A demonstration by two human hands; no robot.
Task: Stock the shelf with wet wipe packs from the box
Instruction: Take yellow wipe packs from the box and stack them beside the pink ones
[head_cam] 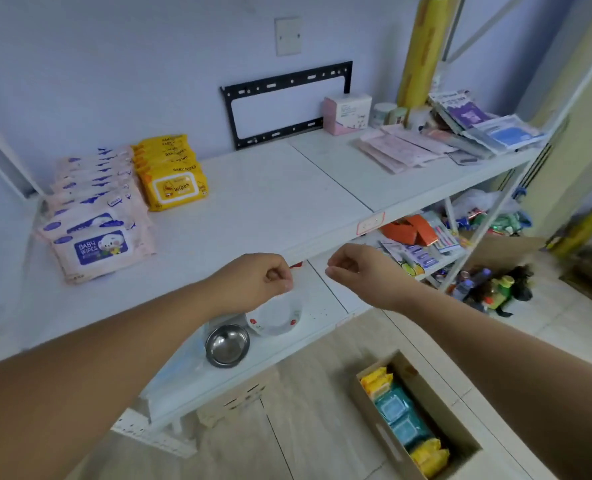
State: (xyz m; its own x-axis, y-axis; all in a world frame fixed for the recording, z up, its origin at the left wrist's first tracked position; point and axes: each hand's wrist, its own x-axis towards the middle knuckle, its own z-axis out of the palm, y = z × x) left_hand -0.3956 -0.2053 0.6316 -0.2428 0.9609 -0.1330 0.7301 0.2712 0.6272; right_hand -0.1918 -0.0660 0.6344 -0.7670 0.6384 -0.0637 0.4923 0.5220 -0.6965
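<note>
On the white shelf (259,209), at the left, stands a row of several pink baby wipe packs (93,216), and beside it a row of several yellow wipe packs (171,171). On the floor at the lower right, the cardboard box (436,393) holds yellow wipe packs (379,381) and teal wipe packs (400,415). My left hand (256,282) and my right hand (356,268) hover at the shelf's front edge, both with fingers curled shut and nothing visible in them.
Pink flat packets (398,147), a pink carton (346,112), jars and a yellow film roll (426,50) fill the shelf's right end. On the lower shelf sit a steel bowl (227,346) and a white bowl (277,315). Toys and bottles (488,285) lie on the floor at right.
</note>
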